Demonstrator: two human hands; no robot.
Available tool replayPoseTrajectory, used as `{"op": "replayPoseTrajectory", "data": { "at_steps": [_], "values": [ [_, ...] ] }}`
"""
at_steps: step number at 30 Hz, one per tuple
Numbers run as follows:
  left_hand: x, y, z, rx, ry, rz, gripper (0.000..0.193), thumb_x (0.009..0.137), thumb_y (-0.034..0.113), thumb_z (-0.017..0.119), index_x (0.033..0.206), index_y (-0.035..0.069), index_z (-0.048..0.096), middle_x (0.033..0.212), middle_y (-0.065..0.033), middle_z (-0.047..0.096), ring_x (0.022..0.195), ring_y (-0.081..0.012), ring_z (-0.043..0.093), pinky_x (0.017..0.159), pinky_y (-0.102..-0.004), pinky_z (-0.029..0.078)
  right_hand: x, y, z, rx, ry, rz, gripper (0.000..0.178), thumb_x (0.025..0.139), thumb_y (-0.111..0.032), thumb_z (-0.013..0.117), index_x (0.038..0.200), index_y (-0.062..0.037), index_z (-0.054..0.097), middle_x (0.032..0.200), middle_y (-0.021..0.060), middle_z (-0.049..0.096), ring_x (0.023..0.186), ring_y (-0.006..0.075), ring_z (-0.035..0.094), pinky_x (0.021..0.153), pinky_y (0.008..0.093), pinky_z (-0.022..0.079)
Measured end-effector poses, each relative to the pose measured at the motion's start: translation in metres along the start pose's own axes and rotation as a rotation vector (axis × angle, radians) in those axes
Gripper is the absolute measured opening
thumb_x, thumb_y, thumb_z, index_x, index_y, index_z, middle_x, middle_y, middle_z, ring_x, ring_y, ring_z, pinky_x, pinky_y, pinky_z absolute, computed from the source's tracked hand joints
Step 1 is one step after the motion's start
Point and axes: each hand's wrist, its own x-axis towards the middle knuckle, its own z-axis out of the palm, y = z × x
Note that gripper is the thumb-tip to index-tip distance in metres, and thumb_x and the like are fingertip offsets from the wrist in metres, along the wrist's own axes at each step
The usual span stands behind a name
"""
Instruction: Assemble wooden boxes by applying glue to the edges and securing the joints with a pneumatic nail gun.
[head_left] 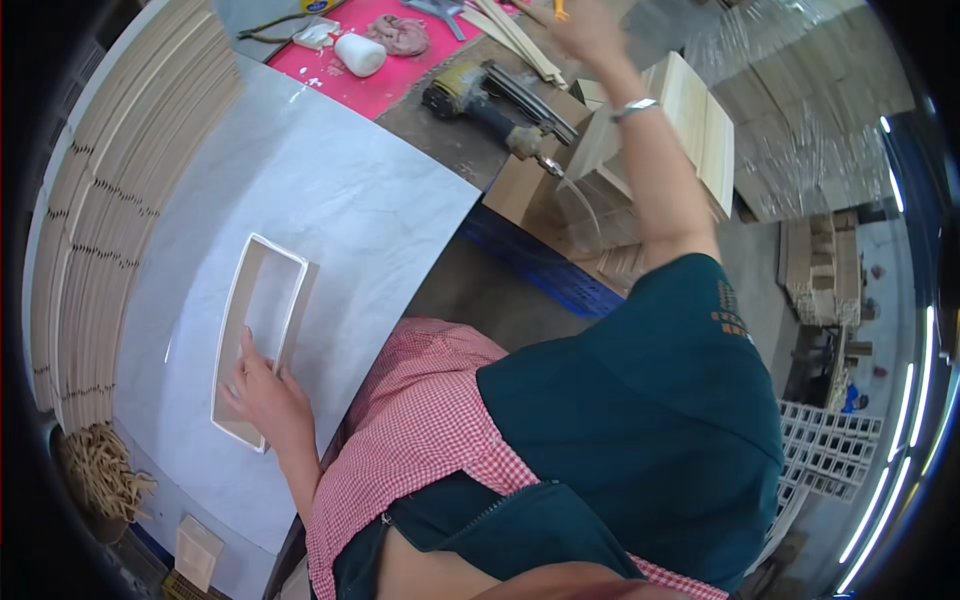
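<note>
A shallow rectangular wooden frame (232, 340) with pale edges stands on the glossy white tabletop (370, 190). My left hand (268, 400) grips its near long wall, with the index finger stretched out inside the frame. Far off at the top edge, my right hand (590, 38) reaches out beyond the table corner, a metal bracelet (634, 109) on its wrist. Its fingers are closed around something partly cut off by the picture edge; a small orange piece (560, 9) shows beside them. Thin wooden strips (520, 45) lie just left of that hand.
A nail gun (485, 110) with a hose lies on the brown bench beside a pink sheet (360, 92) holding a white bottle (360, 55) and a crumpled cloth (399, 35). Tall stacks of wooden boards (100, 220) line the left. Stacked wooden panels (690, 130) stand under my right arm.
</note>
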Motion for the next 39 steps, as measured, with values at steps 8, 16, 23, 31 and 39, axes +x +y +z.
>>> {"op": "replayPoseTrajectory", "data": {
  "at_steps": [8,16,23,31,39],
  "values": [
    [-0.021,-0.004,0.007,-0.034,0.015,0.050,0.074,0.081,-0.007,0.066,0.150,0.007,0.043,0.094,-0.0084,0.060,0.105,-0.0254,0.057,0.117,-0.0627,0.022,-0.072,0.188,-0.054,-0.363,-0.108,0.570,0.080,0.090,-0.074,0.048,0.116,-0.0025,0.072,0.111,0.0116,0.075,0.102,0.0349,0.070,0.087,0.0510,0.050],
    [-0.031,0.003,0.006,-0.099,0.047,0.032,0.074,0.082,-0.005,0.066,0.151,0.008,0.043,0.095,-0.0087,0.060,0.105,-0.0256,0.057,0.116,-0.0632,0.023,-0.085,0.168,-0.050,-0.227,-0.320,0.585,0.075,0.087,-0.069,0.054,0.114,-0.0009,0.072,0.107,0.0110,0.075,0.099,0.0335,0.070,0.089,0.0509,0.049],
    [-0.032,-0.014,0.016,-0.121,0.058,0.075,0.079,0.080,0.002,0.072,0.152,0.009,0.041,0.115,-0.0122,0.062,0.113,-0.0294,0.056,0.114,-0.0617,0.026,-0.100,0.153,-0.065,0.010,-0.088,0.509,0.072,0.075,-0.056,0.073,0.107,0.0086,0.071,0.100,0.0209,0.071,0.093,0.0347,0.067,0.083,0.0416,0.052],
    [-0.067,-0.033,-0.031,-0.341,0.662,-0.020,0.043,0.080,0.008,0.071,0.123,0.006,0.063,0.118,-0.0083,0.062,0.105,-0.0272,0.059,0.097,-0.0378,0.045,-0.151,-0.074,-0.041,0.525,-0.129,-0.598,0.084,0.073,-0.013,0.080,0.147,-0.0011,0.043,0.134,0.0177,0.058,0.116,0.0325,0.059,0.101,0.0418,0.048],
    [-0.137,-0.072,-0.003,-0.368,0.574,-0.490,0.041,0.080,0.013,0.075,0.119,0.003,0.067,0.112,-0.0099,0.064,0.100,-0.0249,0.063,0.089,-0.0344,0.050,-0.240,-0.281,0.007,0.731,-0.617,-1.429,0.093,0.061,-0.003,0.080,0.147,-0.0102,0.045,0.141,0.0128,0.055,0.124,0.0337,0.054,0.110,0.0414,0.043]
  ]
}}
